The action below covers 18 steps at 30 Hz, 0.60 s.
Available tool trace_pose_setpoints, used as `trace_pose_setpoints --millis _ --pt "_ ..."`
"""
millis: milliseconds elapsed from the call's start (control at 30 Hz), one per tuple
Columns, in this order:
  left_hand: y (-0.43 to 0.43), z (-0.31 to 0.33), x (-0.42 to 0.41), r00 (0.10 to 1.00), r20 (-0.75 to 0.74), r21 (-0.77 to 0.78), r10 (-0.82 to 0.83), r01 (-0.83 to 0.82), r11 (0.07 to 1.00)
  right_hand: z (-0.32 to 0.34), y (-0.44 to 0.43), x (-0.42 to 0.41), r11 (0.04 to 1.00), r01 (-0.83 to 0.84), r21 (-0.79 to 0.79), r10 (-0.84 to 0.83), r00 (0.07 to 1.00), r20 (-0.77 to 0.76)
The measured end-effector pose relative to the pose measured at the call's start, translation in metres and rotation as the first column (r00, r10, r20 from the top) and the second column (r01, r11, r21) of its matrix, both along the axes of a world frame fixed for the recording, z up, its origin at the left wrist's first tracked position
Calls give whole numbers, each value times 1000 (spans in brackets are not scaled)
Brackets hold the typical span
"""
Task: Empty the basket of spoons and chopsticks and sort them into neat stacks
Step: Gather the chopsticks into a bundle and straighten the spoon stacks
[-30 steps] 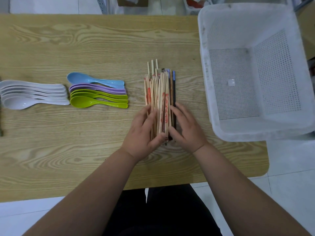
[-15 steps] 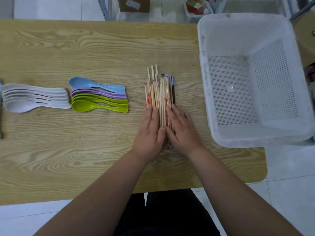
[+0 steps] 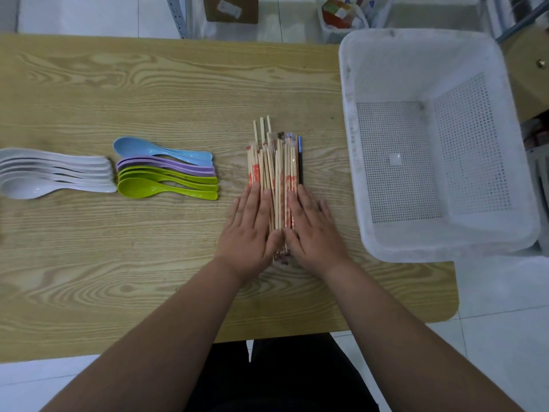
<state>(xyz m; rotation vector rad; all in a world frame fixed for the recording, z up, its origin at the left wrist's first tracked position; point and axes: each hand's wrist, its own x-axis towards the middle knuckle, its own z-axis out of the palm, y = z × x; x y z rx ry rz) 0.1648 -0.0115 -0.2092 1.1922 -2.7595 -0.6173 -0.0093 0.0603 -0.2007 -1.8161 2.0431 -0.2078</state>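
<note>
With both palms flat, fingers straight, my left hand [image 3: 251, 230] and right hand [image 3: 312, 230] squeeze the chopsticks [image 3: 274, 173] at frame centre, gripping nothing. Left of them lie sorted coloured spoons [image 3: 166, 171] and white spoons [image 3: 56, 173]. At the right, the basket [image 3: 416, 242] looks empty; only squaring the uneven far tips remains, I judge.

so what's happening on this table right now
A person is squaring up a bundle of chopsticks, with the left hand and right hand lying flat on its near end. The white basket is empty. White spoons and coloured spoons lie in nested rows to the left.
</note>
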Motion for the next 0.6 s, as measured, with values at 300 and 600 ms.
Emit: trace_pose_setpoints --millis 300,600 --pt "-12 28 15 999 50 -9 -11 11 1000 22 0 11 997 31 -70 -29 999 29" --pt "-70 73 84 995 -60 -270 82 -95 958 42 -74 49 913 -191 -361 226 972 58"
